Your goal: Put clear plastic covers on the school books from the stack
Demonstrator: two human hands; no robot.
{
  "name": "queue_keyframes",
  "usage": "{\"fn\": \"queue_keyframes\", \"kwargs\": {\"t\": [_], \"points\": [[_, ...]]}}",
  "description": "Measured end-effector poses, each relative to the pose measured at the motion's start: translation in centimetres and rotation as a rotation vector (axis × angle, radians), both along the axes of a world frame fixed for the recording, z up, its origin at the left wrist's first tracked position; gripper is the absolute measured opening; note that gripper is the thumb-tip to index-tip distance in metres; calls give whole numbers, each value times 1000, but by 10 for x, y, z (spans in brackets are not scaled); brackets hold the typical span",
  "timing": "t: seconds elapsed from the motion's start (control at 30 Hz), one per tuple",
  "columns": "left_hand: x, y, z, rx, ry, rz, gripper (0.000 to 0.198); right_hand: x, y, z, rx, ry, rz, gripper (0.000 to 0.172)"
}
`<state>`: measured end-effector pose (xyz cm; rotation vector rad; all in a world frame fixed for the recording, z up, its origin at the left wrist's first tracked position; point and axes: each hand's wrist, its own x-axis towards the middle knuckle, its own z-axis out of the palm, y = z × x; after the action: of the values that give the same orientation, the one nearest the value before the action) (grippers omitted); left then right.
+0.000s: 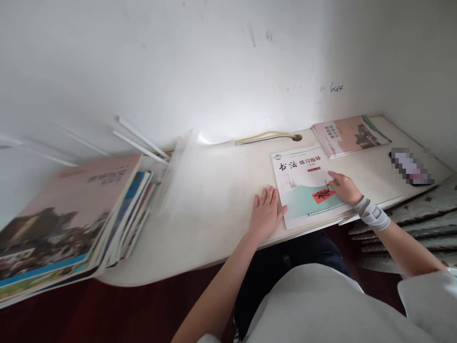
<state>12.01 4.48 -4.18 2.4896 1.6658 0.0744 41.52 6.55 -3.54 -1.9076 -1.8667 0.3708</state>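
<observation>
You are wearing a loose, pale grey-white top with short sleeves, and both forearms are showing bare below it. Your right hand (pixel 343 187) is carrying a light grey wrist wrap (pixel 371 214), a soft band with a darker strap crossing it, sitting just off the near edge of the white desk (pixel 200 224). Your left hand (pixel 266 209) is wearing nothing, no ring or band, and dark trousers are showing below the desk's near edge.
</observation>
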Motion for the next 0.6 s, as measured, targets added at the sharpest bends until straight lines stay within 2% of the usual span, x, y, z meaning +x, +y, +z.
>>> {"fn": "queue_keyframes", "kwargs": {"t": [0.17,0.27,0.4,0.6], "points": [[1,-7,-2,44,68,-7,69,7,-13,0,-6,13,-45,42],[1,-8,-3,59,77,-11,70,11,-10,3,-41,46,-48,43],[1,-6,-1,73,64,-10,67,18,-4,3,-11,55,-63,42],[6,-12,5,89,13,8,62,14,-6,0,52,-30,-3,42]]}}
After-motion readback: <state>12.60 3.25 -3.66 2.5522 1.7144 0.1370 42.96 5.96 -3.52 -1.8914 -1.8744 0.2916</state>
